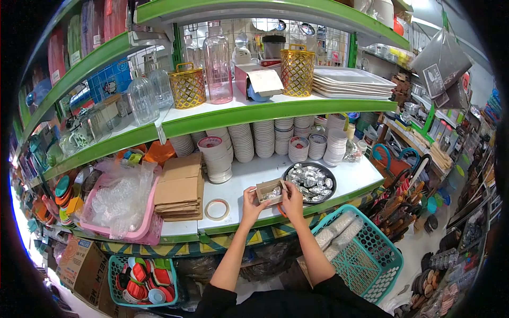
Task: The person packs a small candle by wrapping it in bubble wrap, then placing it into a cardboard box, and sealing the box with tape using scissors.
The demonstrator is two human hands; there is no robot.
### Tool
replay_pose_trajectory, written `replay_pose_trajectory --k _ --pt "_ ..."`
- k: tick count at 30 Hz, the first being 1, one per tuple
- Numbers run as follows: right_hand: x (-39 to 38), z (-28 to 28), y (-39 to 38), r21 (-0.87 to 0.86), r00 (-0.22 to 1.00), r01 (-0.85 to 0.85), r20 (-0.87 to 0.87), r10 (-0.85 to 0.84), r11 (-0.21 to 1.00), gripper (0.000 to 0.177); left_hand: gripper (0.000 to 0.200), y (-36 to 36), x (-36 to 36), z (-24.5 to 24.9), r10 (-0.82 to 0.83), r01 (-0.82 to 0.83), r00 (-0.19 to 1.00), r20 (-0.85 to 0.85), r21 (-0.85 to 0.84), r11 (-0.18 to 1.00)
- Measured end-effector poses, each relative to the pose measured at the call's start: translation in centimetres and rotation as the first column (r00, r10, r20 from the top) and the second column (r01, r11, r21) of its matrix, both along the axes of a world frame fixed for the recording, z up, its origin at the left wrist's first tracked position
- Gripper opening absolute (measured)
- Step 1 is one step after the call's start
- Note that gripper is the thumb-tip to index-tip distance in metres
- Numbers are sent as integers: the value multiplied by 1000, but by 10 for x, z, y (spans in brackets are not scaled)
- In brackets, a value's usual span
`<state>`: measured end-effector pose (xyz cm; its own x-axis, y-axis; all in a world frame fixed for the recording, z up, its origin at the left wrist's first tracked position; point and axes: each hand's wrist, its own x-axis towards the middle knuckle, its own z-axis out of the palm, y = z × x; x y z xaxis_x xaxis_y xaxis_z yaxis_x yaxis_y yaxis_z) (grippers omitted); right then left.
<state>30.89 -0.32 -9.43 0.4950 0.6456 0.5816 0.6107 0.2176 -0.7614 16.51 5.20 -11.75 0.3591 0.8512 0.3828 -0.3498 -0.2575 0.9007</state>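
A small open cardboard box (263, 187) is held between my two hands above the front of the white shelf. Silver, shiny pieces (274, 193) lie inside it; their exact kind is too small to tell. My left hand (251, 205) grips the box's left side, fingers closed on it. On the other side, my right hand (292, 200) is closed round the right end. Just beyond my right hand sits a round black tray (333, 194) heaped with similar silver pieces (312, 180). An orange-handled object (281, 211) shows partly beneath my right hand.
Left of my hands lie a tape roll (217, 209) and stacked flat cardboard (179, 186). A pink basket (152, 229) holds bubble wrap. Stacked white bowls (216, 160) line the shelf's back. Below stands a teal basket (389, 254); a green shelf edge (275, 117) runs overhead.
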Motion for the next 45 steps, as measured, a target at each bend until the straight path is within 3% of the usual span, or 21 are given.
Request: replay_pose_trajectory --k 7,9,11,14,16,18,20,23,25,27,29,31,36,41,45 --pt "-17 15 -11 28 990 -62 -124 65 998 24 57 0 -3 -13 67 -67 995 78 -2 998" --pt "-27 21 -18 -70 985 -78 -159 66 994 24 58 -3 -10 -15 70 -71 994 86 7 997" --pt "-34 14 -16 -43 992 -76 -100 71 996 25 58 -6 -17 -18 73 -75 993 94 17 997" --pt "-46 15 -19 -24 997 -79 -27 79 997 27 58 -9 -29 -23 202 -199 979 -18 88 976" --pt "-49 6 -17 7 986 -36 164 35 999 28 59 -11 -37 -24 248 -236 959 -136 101 966" --pt "-50 -1 -16 -3 989 -87 123 87 996 29 61 -12 -45 -22 244 -227 952 -183 111 968" --pt "-53 -2 -17 -149 981 -119 138 140 982 36 63 -12 -54 -19 239 -216 943 -231 121 969" --pt "-60 -2 -24 -136 956 -101 260 134 986 45 72 -14 -62 -11 222 -186 906 -360 131 974" --pt "-57 -1 -26 -165 955 -140 237 177 976 50 81 -27 -68 9 244 -157 843 -480 214 964" --pt "-52 -1 -27 -194 953 -175 214 216 965 54 83 -24 -69 3 260 -153 840 -476 251 956" --pt "-47 -3 -27 -194 921 -189 304 243 963 58 86 -22 -69 -2 276 -149 839 -469 289 946" --pt "-45 1 -29 -210 918 -201 300 259 957 59 86 -24 -69 1 396 -184 755 -523 411 893" --pt "-39 -6 -23 -162 898 -182 374 231 970 56 83 -23 -70 6 417 -185 710 -568 421 888" --pt "-39 0 -24 -145 907 -196 348 236 970 46 77 -23 -71 11 400 -195 686 -608 375 906" --pt "-38 -3 -17 -122 935 -202 271 228 972 38 65 -16 -68 3 480 -301 678 -557 385 873"
